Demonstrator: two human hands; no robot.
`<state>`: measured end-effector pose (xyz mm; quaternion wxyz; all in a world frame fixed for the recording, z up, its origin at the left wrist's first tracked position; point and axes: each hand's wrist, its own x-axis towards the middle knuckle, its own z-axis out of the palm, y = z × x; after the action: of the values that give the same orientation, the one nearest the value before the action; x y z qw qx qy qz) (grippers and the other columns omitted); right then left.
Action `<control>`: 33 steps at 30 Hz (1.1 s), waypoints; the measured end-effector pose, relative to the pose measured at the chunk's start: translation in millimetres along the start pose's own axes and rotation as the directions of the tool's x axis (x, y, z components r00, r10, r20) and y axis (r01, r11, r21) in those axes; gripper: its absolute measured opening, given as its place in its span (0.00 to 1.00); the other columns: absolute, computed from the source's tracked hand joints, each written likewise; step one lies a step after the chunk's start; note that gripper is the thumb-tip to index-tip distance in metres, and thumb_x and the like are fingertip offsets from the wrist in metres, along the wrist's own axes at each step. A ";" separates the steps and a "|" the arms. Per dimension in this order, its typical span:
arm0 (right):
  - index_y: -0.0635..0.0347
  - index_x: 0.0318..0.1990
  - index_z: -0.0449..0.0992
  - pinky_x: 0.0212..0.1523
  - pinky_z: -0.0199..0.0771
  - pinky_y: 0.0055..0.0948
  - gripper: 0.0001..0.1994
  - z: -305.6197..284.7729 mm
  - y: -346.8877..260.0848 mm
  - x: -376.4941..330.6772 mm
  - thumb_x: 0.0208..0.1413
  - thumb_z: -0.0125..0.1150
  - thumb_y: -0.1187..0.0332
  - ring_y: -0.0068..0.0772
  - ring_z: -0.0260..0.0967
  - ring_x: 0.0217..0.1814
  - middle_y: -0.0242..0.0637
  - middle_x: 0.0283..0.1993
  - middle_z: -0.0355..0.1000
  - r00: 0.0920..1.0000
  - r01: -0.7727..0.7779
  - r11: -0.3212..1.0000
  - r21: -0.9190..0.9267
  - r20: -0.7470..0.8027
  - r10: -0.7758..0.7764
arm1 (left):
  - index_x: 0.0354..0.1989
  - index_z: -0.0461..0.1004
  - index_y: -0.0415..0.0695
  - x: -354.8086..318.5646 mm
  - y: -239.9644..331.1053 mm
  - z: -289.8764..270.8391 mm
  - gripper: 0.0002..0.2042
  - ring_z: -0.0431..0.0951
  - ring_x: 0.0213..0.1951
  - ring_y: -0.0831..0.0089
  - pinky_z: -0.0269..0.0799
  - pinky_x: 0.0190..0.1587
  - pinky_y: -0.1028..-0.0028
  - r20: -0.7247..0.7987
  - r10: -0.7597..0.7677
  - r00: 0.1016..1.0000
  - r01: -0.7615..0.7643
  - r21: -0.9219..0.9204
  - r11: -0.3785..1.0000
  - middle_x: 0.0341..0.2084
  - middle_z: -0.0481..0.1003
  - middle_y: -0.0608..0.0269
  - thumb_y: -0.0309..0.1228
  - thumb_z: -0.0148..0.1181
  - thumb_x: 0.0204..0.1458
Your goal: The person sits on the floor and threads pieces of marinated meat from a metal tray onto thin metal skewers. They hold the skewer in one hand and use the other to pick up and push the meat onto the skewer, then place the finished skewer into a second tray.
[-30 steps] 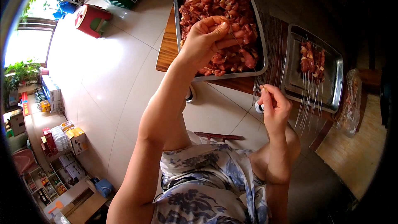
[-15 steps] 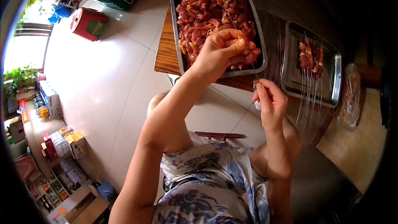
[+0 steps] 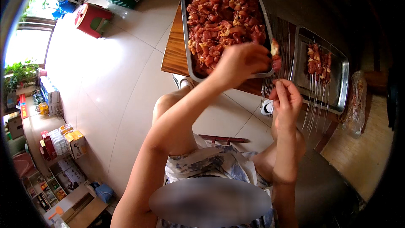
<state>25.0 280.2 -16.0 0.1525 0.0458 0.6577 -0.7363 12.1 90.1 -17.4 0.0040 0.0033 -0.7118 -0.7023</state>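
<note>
A metal tray [image 3: 184, 38] heaped with small pieces of raw meat [image 3: 228, 12] stands in front of me. Over its near right corner hangs my left hand [image 3: 244, 64], its fingers curled but smeared by motion, so I cannot see whether they hold anything. My right hand [image 3: 288, 103] is closed, pinching a thin skewer whose lower part the fingers hide. Meat pieces [image 3: 276, 57] are threaded at the skewer's upper end, just right of my left fingers. Farther right, a smaller metal tray [image 3: 340, 97] bears several meat skewers [image 3: 319, 65], their bare ends sticking out over the near rim.
Bare skewers [image 3: 282, 29] lie between the trays on the wooden table [image 3: 172, 55]. A clear plastic bag [image 3: 355, 105] is right of the small tray. A red stool [image 3: 92, 19] stands far left, and packaged goods [image 3: 76, 143] line the left side. My knees are below the table edge.
My right hand has shifted right and slightly nearer with the skewer. Meat now shows near the skewer's tip, apart from the heap. My left hand has moved a little right and nearer.
</note>
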 end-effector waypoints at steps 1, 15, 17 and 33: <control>0.62 0.37 0.75 0.16 0.42 0.13 0.06 -1.7 -2.0 0.7 0.59 0.55 0.69 0.08 0.50 0.17 0.27 0.20 0.67 1.000 0.005 1.000 -0.013 -0.007 -0.005 | 0.43 0.74 0.38 5.4 7.5 -14.0 0.11 0.79 0.38 0.74 0.75 0.42 0.74 -0.090 0.076 0.993 -0.046 0.296 0.954 0.35 0.79 0.57 0.23 0.61 0.50; 0.63 0.38 0.75 0.17 0.43 0.12 0.06 -0.6 -3.1 -1.0 0.60 0.54 0.70 0.07 0.50 0.18 0.27 0.21 0.68 0.999 0.012 1.000 -0.023 0.043 -0.011 | 0.37 0.75 0.42 24.7 -20.6 -68.8 0.11 0.76 0.38 0.50 0.72 0.38 0.58 -0.234 0.184 0.955 0.168 0.933 0.318 0.33 0.76 0.50 0.20 0.50 0.45; 0.63 0.38 0.75 0.17 0.43 0.12 0.06 0.0 -3.2 -1.6 0.60 0.55 0.70 0.07 0.50 0.18 0.27 0.21 0.68 0.999 0.008 1.000 -0.026 0.039 -0.007 | 0.37 0.76 0.41 25.4 -18.8 -72.1 0.11 0.76 0.37 0.49 0.72 0.38 0.58 -0.229 0.155 0.961 0.164 0.923 0.348 0.30 0.77 0.49 0.20 0.51 0.44; 0.62 0.37 0.75 0.17 0.46 0.12 0.05 2.5 -0.7 -1.9 0.60 0.55 0.70 0.07 0.51 0.18 0.26 0.21 0.68 0.996 0.066 0.994 -0.092 0.062 -0.060 | 0.45 0.72 0.31 27.8 3.8 -77.3 0.15 0.80 0.38 0.67 0.77 0.40 0.75 -0.154 -0.040 0.987 0.084 0.293 0.953 0.38 0.77 0.51 0.23 0.62 0.50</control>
<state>27.0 278.2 -14.5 0.1507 -0.0040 0.6879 -0.7100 -14.9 12.6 -12.5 0.0336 0.0779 -0.8069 -0.5845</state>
